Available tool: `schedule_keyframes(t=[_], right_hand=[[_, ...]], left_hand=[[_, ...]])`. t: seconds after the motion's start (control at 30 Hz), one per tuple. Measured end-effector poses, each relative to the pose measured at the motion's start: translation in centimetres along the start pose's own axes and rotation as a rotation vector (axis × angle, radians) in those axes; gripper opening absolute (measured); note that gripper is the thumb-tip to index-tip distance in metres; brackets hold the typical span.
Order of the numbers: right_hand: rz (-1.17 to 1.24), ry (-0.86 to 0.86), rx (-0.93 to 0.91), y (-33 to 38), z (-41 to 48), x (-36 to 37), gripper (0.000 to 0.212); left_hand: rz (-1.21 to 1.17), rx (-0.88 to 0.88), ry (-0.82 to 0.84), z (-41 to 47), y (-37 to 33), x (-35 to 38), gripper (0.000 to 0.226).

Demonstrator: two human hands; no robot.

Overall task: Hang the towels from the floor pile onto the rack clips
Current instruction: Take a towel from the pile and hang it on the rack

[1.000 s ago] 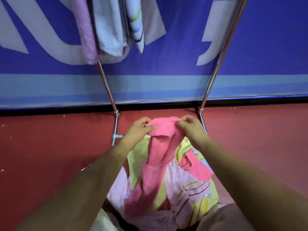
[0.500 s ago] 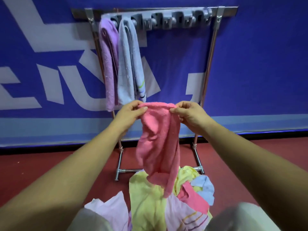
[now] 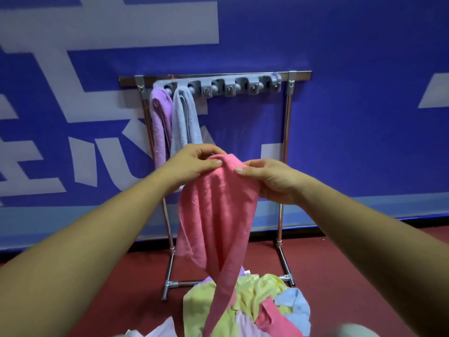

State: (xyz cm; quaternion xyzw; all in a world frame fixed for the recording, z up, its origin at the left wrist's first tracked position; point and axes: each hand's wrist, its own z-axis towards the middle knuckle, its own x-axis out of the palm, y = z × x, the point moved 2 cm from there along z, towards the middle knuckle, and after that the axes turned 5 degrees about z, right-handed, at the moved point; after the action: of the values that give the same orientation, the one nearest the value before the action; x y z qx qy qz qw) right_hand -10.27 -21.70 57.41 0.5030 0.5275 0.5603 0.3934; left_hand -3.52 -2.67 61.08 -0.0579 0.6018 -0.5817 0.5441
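Observation:
A pink towel [image 3: 218,215] hangs from both my hands in front of the rack. My left hand [image 3: 194,161] pinches its top edge on the left, and my right hand [image 3: 269,178] pinches the top edge on the right, the two close together. The towel's lower end trails down to the floor pile [image 3: 255,302] of yellow, pink, blue and white towels. The metal rack [image 3: 284,147] carries a grey clip bar [image 3: 233,86] at its top. A purple towel [image 3: 159,122] and a light blue towel [image 3: 184,120] hang from the leftmost clips.
A blue banner wall [image 3: 364,117] with white shapes stands right behind the rack. The floor [image 3: 340,276] is dark red. The rack's feet [image 3: 170,285] stick out toward the pile. Several clips on the right of the bar hold nothing.
Both hands have lifted the pink towel up off the pile to about mid-rack height and drawn closer together along its top edge. The view has tilted up, showing the whole clip bar.

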Motion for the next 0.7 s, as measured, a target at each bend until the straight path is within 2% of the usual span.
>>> schedule_keyframes(t=[0.03,0.13,0.2,0.3,0.4,0.57,0.63,0.7], right_hand=[[-0.044,0.013,0.005,0.1,-0.1,0.3,0.033],[-0.089,-0.013,-0.071,0.7,-0.2,0.7,0.021],[-0.133,-0.098,-0.17,1.6,-0.1,0.3,0.019],[-0.244,-0.275,-0.272,3.2,-0.4,-0.6,0.015],[-0.339,-0.46,-0.299,4.0,-0.5,-2.2,0.017],[-0.366,-0.604,-0.316,3.8,-0.6,-4.4,0.018],[-0.374,-0.645,-0.316,3.6,-0.7,-5.1,0.017],[-0.391,-0.69,-0.316,3.4,-0.8,-5.8,0.019]], left_hand=[[0.032,0.008,0.024,0.0,-0.4,0.0,0.017],[0.101,0.002,0.058,-0.1,-0.9,-0.2,0.013],[0.11,-0.016,0.072,-0.4,-0.8,-0.5,0.009],[0.188,-0.054,0.104,-1.0,0.1,-1.2,0.027],[0.368,-0.102,0.17,-1.3,1.6,-2.3,0.032],[0.627,-0.179,0.351,-2.0,3.7,-3.8,0.021],[0.685,-0.193,0.349,-2.2,4.9,-4.6,0.016],[0.65,-0.205,0.274,-2.5,5.3,-5.4,0.018]])
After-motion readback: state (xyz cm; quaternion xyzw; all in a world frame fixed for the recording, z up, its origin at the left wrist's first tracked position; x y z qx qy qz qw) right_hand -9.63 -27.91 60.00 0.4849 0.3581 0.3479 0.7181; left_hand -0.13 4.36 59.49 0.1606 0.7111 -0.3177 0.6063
